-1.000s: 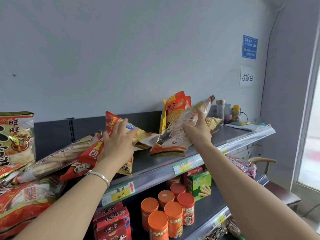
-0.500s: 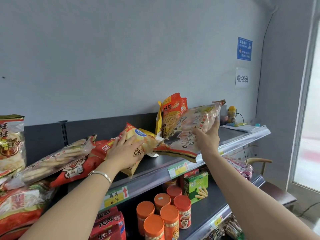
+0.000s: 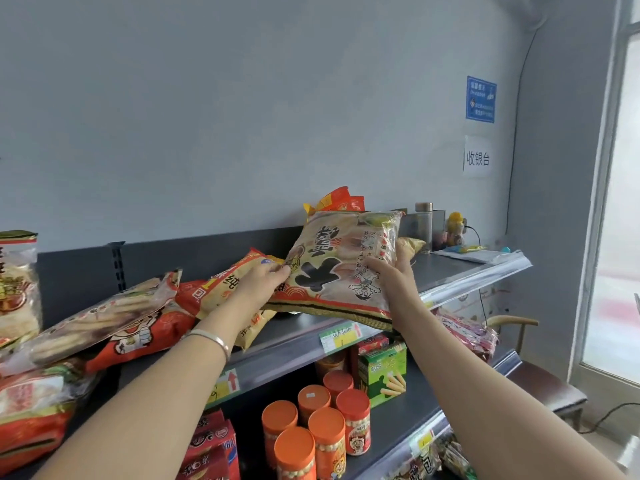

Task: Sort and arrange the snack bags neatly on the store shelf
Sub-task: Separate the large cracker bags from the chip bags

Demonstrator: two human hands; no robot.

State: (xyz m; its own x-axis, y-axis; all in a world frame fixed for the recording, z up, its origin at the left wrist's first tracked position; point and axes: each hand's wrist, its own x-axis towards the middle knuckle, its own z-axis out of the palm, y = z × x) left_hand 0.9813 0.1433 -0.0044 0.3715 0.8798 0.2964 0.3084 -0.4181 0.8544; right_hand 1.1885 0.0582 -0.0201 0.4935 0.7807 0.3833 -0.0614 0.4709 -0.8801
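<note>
A large beige snack bag [image 3: 341, 268] with black characters is tilted up above the front of the top shelf [image 3: 460, 275]. My right hand [image 3: 391, 277] grips its right side. My left hand [image 3: 263, 282] pinches its left edge and lies over a yellow-and-red snack bag [image 3: 225, 285] that rests on the shelf. Behind the beige bag an orange-red bag [image 3: 341, 200] stands against the wall. To the left lie a clear bag of long biscuits [image 3: 100, 317] and a red bag [image 3: 145, 336] under it.
More snack bags [image 3: 20, 282] are stacked at the far left. The shelf below holds orange-lidded jars [image 3: 313, 431], a green box [image 3: 382, 372] and red boxes [image 3: 214, 445]. At the shelf's right end are a jar [image 3: 424, 223], a small toy [image 3: 455, 228] and papers. A chair [image 3: 540, 386] stands by the window.
My right hand has swung the beige bag from lying on edge to facing me. My left hand has slid right off the yellow-and-red bag and taken the beige bag's left edge.
</note>
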